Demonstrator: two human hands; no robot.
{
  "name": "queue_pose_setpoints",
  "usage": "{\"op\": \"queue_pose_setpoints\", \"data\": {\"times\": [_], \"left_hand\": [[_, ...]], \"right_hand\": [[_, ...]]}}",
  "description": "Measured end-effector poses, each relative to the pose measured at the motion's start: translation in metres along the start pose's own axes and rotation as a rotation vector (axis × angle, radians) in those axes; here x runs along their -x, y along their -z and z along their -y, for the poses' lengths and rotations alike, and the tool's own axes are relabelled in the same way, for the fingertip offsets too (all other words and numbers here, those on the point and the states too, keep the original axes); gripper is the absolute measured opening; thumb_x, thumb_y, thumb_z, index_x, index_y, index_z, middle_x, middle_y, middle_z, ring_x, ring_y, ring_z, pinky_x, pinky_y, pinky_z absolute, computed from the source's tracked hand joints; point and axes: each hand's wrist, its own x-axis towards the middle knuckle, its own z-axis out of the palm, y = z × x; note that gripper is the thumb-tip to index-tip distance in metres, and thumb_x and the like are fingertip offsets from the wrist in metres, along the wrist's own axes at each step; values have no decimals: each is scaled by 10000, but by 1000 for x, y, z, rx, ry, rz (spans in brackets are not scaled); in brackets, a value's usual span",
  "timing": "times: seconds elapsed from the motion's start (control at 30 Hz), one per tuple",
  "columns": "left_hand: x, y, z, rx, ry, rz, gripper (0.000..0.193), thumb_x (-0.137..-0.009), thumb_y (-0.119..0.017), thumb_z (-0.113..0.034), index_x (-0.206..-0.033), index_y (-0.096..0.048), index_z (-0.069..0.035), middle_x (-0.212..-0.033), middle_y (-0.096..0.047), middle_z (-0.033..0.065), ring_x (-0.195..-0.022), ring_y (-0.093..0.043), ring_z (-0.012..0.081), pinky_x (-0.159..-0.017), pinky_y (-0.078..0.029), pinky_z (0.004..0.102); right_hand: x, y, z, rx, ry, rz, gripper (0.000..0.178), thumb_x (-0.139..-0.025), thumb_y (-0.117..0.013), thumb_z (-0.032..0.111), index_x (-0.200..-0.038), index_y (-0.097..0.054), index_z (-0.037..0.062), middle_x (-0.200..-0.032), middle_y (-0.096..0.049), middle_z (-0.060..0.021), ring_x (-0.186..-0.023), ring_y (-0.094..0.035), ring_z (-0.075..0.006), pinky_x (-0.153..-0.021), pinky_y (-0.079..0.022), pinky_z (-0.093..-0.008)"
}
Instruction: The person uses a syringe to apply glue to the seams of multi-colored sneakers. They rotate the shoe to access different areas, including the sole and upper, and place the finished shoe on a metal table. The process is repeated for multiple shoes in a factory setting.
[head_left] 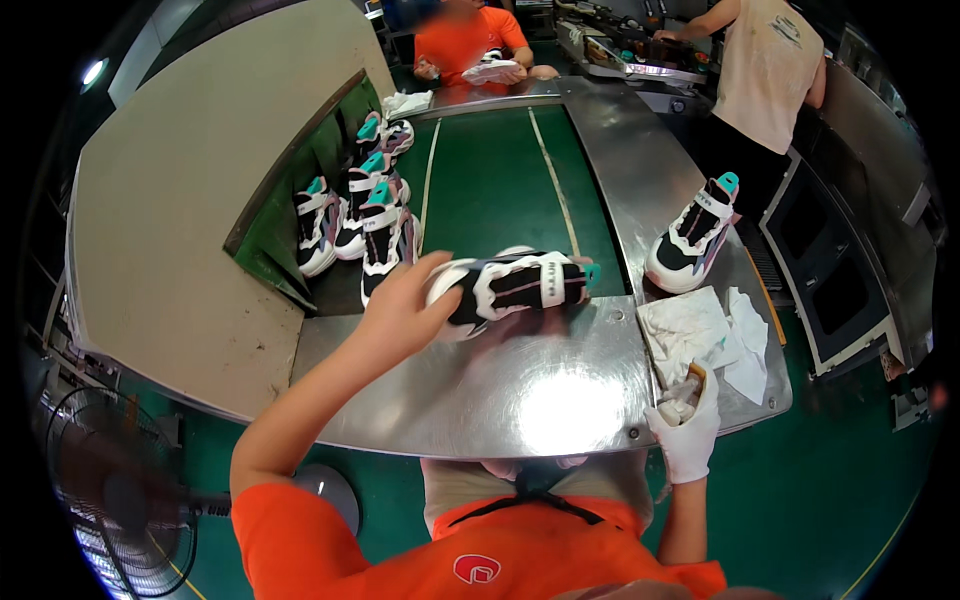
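Observation:
My bare left hand (408,308) grips the toe end of a sneaker (515,285), black and white with a teal heel tab. The shoe lies sideways in the air over the near edge of the green belt, its toe to the left. In a white glove, my right hand (690,440) is closed around a small whitish crumpled wad (682,400) with a brownish edge; its exact kind is unclear. This hand rests low at the bench's right corner, beside crumpled white cloths (685,325). Another sneaker (695,235) stands upright beyond the cloths.
Several similar sneakers (385,240) stand along a green guard (300,190) left of the green belt (490,180). A steel ledge (470,390) runs around the belt. One person (465,45) holds a shoe at the far end; another (770,70) works far right. A fan (120,500) stands lower left.

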Motion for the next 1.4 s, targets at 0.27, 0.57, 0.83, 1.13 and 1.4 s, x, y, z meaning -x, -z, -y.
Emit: {"op": "queue_pose_setpoints", "data": {"times": [0.27,0.57,0.83,1.13,1.4], "left_hand": [[127,-21,-37,799,604,-37,744,-869,-663,-66,-1482,-245,-7,-1075,-588,133,-889,-625,172,-748,-547,296],[109,-26,-6,438,408,72,651,-897,-628,-86,-1477,-335,-87,-986,-575,80,-895,-616,185,-719,-571,310],[-73,7,15,135,-67,176,498,-904,-620,-248,-1345,-513,-43,-1251,-596,171,-1152,-570,253,-966,-442,334],[-206,-126,39,-283,219,640,759,-882,-436,-697,-1113,-686,-19,-1163,-651,210,-1085,-612,368,-935,-471,424],[-175,-105,48,243,468,657,872,-744,-698,-648,-1279,-570,28,-1165,-629,151,-961,-614,188,-810,-502,309]], "right_hand": [[-5,-6,-24,-9,131,85,864,-582,-811,74,-1354,-424,32,-968,-572,-87,-856,-559,-190,-804,-487,-348],[-5,-15,-26,133,130,106,854,-577,-831,111,-1334,-446,20,-933,-591,-91,-796,-556,-189,-756,-488,-315],[-3,-15,-21,108,148,97,847,-563,-837,137,-1314,-461,28,-945,-597,-88,-779,-553,-177,-726,-487,-315],[-9,-8,-43,116,167,115,861,-533,-840,196,-1298,-482,30,-990,-600,-144,-868,-599,-284,-812,-490,-375],[-5,-13,-25,145,224,102,835,-538,-836,181,-1280,-490,17,-924,-631,-123,-823,-625,-245,-779,-507,-347]]}}
